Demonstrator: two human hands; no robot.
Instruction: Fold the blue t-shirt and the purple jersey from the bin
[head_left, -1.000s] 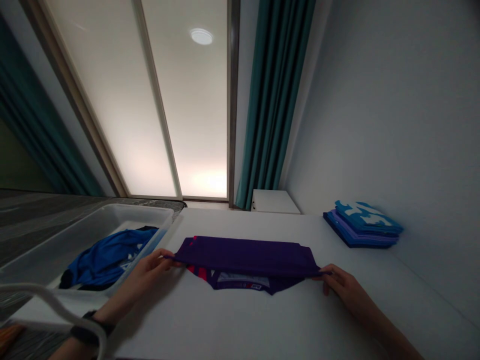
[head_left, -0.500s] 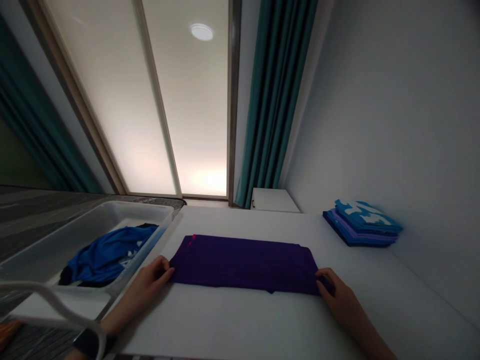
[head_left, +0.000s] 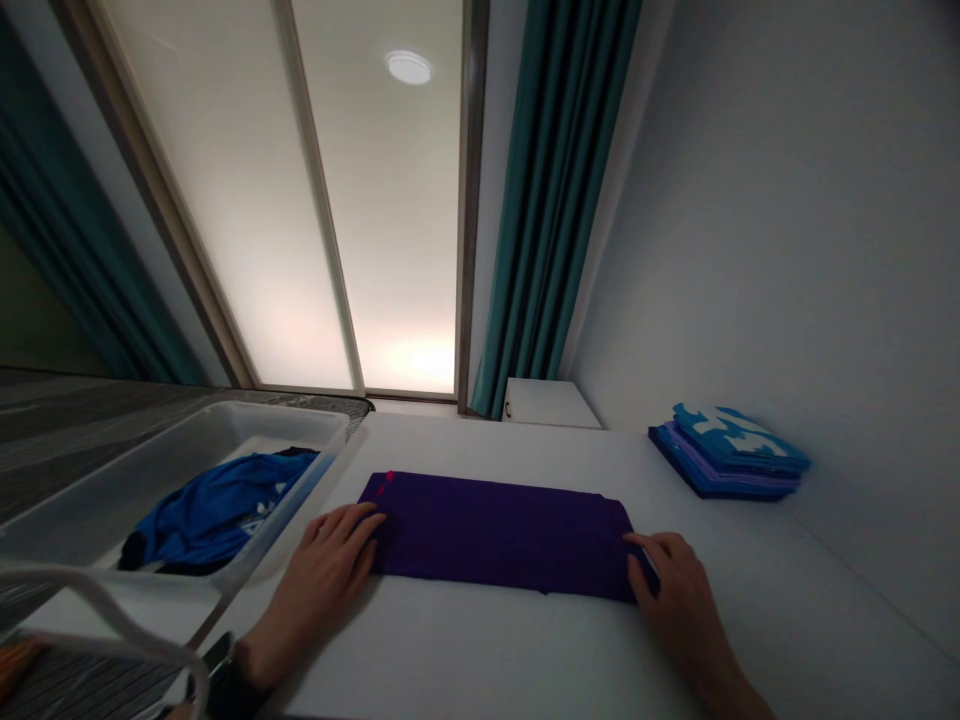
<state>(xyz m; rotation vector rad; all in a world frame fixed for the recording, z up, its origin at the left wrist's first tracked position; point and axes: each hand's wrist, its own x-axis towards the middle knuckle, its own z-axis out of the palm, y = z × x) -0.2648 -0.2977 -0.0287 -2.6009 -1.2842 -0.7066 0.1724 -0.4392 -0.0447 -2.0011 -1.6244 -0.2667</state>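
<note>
A dark purple folded garment (head_left: 495,535) with small red marks near its far left corner lies flat in a long strip on the white table (head_left: 450,650). My left hand (head_left: 334,560) rests over its left end, fingers stretched out onto the cloth. At the right end, my right hand (head_left: 667,580) pinches the edge between thumb and fingers. A dark watch (head_left: 229,675) is on my left wrist.
A translucent plastic bin (head_left: 292,425) at the left holds a crumpled blue garment (head_left: 217,505). Several folded garments (head_left: 731,455) are stacked by the wall at the right. A white cabinet (head_left: 551,402) stands beyond the table; a pale curved tube (head_left: 112,610) crosses the lower left.
My left hand has let go of the left edge and moved right, onto the cloth, with its fingers extended. My right hand has shifted slightly and still pinches the right end.
</note>
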